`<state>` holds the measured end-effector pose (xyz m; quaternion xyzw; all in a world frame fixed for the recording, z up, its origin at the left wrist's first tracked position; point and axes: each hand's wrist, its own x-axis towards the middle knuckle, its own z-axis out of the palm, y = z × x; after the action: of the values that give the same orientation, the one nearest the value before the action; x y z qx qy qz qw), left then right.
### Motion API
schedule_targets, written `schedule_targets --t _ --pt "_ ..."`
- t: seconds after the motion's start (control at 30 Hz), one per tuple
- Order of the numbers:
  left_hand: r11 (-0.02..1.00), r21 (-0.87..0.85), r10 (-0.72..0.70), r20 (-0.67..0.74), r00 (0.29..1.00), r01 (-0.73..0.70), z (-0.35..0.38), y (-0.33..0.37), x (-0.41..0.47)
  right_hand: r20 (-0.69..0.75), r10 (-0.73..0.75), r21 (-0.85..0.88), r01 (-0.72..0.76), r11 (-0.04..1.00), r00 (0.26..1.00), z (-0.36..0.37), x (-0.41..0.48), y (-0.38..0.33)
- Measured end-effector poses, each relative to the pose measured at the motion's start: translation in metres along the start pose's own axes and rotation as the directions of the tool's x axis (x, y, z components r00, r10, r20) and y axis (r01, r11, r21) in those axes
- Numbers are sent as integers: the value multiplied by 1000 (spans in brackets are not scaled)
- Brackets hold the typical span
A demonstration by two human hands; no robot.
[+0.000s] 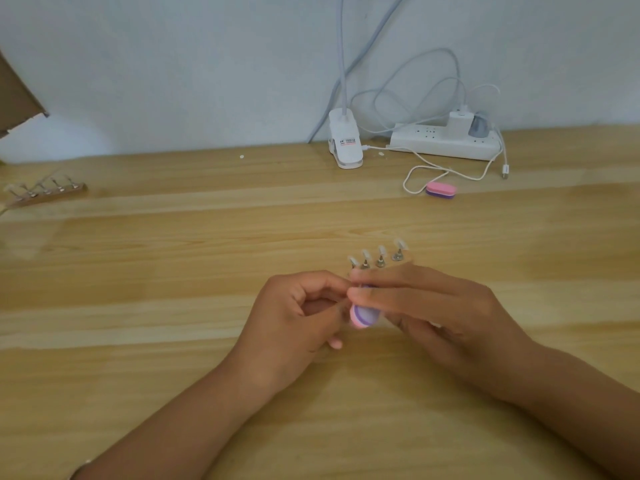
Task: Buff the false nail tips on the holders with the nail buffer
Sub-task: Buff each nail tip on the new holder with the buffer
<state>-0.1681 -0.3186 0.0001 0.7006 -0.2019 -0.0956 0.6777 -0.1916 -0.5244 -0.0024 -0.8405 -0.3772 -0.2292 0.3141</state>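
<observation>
Right hand grips the pink-and-purple nail buffer mid-table, just in front of the wooden holder strip with four nail tips. Left hand is curled, pinching what's probably a single tip holder against the buffer, but it's pretty blurry tbh.

on the pale wooden desk, a wooden nail-tip holder stands at the middle, a second wooden holder at the left edge. at the back edge lies a white power strip, a pink-purple oval buffer before it.
</observation>
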Motion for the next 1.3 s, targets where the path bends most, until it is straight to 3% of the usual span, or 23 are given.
schedule_targets --t 0.13,0.27,0.4,0.53,0.67,0.8,0.93,1.07,1.3 --pt "999 -34 1 -13 1000 -2 3 3 1 -60 67 -19 -68 997 996 -7 1 5" --pt "999 -32 9 -3 1000 -9 1 2 0 -24 -23 -33 22 999 999 0 -1 0" --pt "999 -29 12 -15 1000 -12 2 3 1 -69 45 -37 -47 998 997 -9 -1 7" --pt "1000 -3 29 -4 1000 -29 2 2 0 -47 -39 -52 36 998 998 -2 -3 0" --pt "999 -21 25 -15 1000 -26 2 4 0 -89 14 -97 -23 995 996 -7 0 4" --pt "1000 6 24 -3 1000 -24 1 5 -2 -56 -63 -88 58 994 996 1 -3 -1" --pt "1000 -19 7 -15 1000 -7 2 7 0 -94 -2 -96 -7 995 996 -7 -1 6" --pt "999 -36 14 -10 1000 -15 1 8 0 -61 -73 -90 67 994 995 -3 -5 1" --pt "999 -49 -5 -20 1000 4 3 6 1 -172 53 -35 -60 998 984 -4 -2 8"
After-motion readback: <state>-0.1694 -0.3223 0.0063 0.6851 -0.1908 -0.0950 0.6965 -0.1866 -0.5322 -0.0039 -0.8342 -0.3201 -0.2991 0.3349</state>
